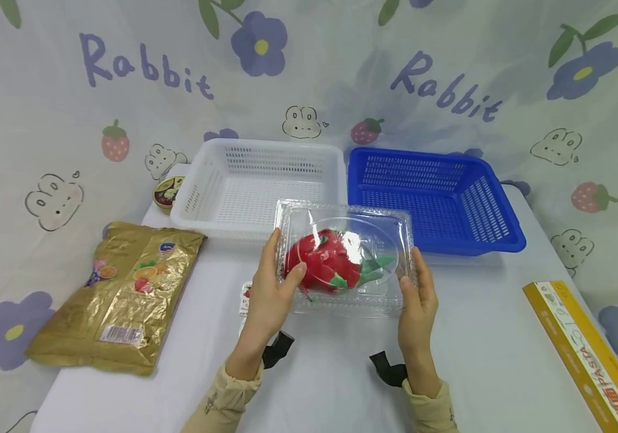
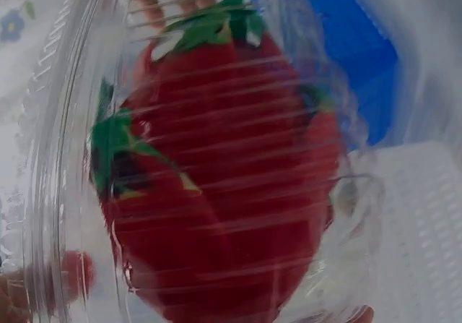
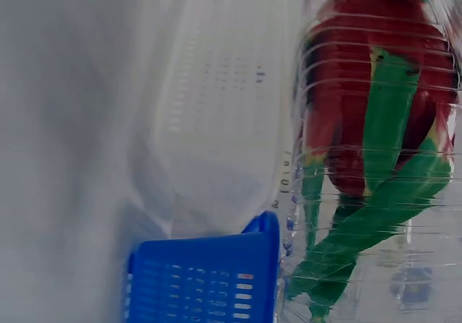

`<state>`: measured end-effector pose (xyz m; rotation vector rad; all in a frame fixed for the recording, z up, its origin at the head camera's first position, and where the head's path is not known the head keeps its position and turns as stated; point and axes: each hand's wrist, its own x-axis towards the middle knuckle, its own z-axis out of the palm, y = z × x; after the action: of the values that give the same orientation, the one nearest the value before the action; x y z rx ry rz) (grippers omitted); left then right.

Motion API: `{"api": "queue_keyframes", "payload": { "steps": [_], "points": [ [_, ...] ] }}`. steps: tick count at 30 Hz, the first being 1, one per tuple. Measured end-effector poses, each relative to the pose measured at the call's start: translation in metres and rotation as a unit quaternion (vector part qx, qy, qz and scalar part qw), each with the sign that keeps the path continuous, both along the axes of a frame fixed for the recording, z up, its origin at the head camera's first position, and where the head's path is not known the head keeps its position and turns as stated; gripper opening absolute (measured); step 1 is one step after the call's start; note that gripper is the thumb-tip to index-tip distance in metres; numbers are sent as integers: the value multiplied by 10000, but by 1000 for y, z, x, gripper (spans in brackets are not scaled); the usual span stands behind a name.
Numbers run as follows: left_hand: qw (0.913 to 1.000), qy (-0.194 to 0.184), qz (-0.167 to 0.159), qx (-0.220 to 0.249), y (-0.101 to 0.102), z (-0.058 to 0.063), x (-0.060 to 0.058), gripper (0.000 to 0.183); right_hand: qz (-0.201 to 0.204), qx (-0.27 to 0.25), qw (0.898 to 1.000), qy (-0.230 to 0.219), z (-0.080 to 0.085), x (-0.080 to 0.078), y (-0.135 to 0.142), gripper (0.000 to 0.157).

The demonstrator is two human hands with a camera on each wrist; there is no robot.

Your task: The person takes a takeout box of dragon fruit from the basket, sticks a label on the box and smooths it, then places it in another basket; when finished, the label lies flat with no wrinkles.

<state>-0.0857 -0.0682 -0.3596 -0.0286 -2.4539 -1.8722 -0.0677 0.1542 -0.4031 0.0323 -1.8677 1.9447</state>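
Left hand (image 1: 271,294) grips clear plastic box (image 1: 352,305) at 9 o'clock edge, thumb on top; right hand (image 1: 419,310) grips same box at 3 o'clock edge; red-green dragon fruit (image 1: 325,258) lies inside box; from box, white basket (image 1: 271,195) stands at 10 o'clock, blue basket (image 1: 417,210) at 2, golden bag (image 1: 124,294) at 9, yellow pasta box (image 1: 590,361) at 4
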Motion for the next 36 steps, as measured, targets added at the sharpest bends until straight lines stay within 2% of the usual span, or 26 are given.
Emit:
{"api": "queue_keyframes", "payload": {
  "steps": [3, 6, 13, 20, 24, 31, 36],
  "points": [
    [10000, -69, -10, 20, 1, -7, 5, 73, -42, 60, 9999, 101, -6, 8, 0, 47],
    [9999, -155, -36, 7, 1, -14, 11, 71, -121, 149, 9998, -10, -12, 17, 1, 47],
    [9995, -316, -47, 49, 3, -36, 21, 71, -176, 178, 9964, -808, -23, 29, 3, 48],
    [9983, -538, -238, 56, 1, -51, 28, 74, -180, 732, 9847, -1571, -33, 35, 9, 49],
    [9966, -738, -365, 6, 0, -56, 31, 77, -50, 994, 9778, -1845, -39, 39, 14, 54],
    [9954, -836, -451, -100, -4, -65, 32, 80, 299, 1154, 9730, -1978, -45, 39, 19, 61],
    [9929, -957, -654, -249, -7, -67, 30, 84, 341, 1306, 9723, -1908, -48, 39, 21, 61]
  ]
}}
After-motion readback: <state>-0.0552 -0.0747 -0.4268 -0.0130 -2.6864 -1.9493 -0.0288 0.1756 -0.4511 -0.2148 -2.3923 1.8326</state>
